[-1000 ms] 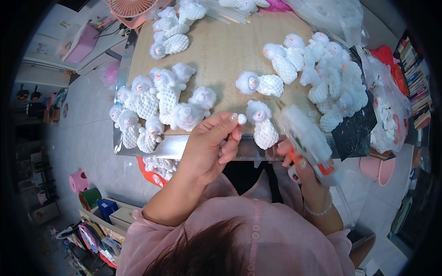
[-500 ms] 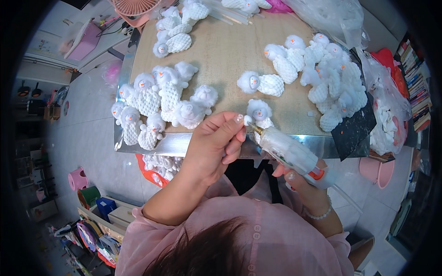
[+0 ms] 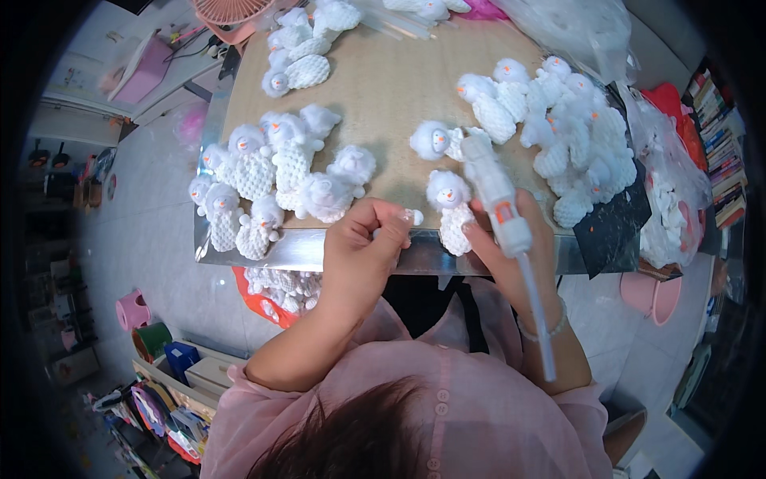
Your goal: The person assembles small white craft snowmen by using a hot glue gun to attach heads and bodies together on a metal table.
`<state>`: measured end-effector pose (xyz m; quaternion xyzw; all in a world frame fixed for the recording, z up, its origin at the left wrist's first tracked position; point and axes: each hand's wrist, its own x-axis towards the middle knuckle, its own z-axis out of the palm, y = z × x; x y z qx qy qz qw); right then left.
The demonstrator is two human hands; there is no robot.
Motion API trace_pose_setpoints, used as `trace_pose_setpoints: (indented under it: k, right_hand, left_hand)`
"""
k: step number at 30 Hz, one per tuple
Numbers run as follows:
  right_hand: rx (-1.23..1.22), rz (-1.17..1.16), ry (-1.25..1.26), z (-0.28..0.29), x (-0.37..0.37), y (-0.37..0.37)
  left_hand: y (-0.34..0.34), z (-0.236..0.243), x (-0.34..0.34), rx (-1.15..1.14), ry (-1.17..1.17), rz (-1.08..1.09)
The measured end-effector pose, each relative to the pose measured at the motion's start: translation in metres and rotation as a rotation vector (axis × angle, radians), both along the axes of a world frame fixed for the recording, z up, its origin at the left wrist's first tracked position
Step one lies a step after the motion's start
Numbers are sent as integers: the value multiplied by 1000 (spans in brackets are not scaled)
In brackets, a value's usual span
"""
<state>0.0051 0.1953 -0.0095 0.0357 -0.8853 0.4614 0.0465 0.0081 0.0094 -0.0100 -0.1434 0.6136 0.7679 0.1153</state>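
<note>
Between the thumb and finger of my left hand (image 3: 361, 246) a small white ball (image 3: 416, 216) is pinched, just above the table's front edge. My right hand (image 3: 523, 251) holds a white hot glue gun (image 3: 491, 180), its nozzle toward the far side and a long clear glue stick (image 3: 538, 327) sticking out of its back. A white knitted snowman doll (image 3: 451, 203) with a fluffy head and orange nose lies between my hands. My right thumb and fingers are at its side, apparently touching it. Another snowman doll (image 3: 431, 140) lies just beyond, partly covered by the gun.
Snowman dolls lie in a group at left (image 3: 254, 180) and in a pile at right (image 3: 586, 148), beside a black sheet (image 3: 610, 239). Metal trim (image 3: 299, 249) edges the table. Plastic bags (image 3: 666, 191) hang at the right; a pink fan (image 3: 231, 12) stands far left.
The glue gun has swung from pointing at the small white ball to pointing away, toward the far side. My right hand has moved forward beside the near doll, while my left still pinches the ball.
</note>
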Motion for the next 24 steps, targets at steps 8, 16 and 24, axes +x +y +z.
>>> trace_pose_setpoints:
  k: [8,16,24]
  right_hand:
    - [-66,-125,-87,-12,2,-13]
    - [-182,-198,-89,-13,7,-15]
    - [-203,-202,-70,-16,8,-16]
  left_hand:
    - [9,-15,0,-195,153,-6]
    - [20,-20,-4,-302,301,26]
    - [24,-15,-2,-326,265,-8]
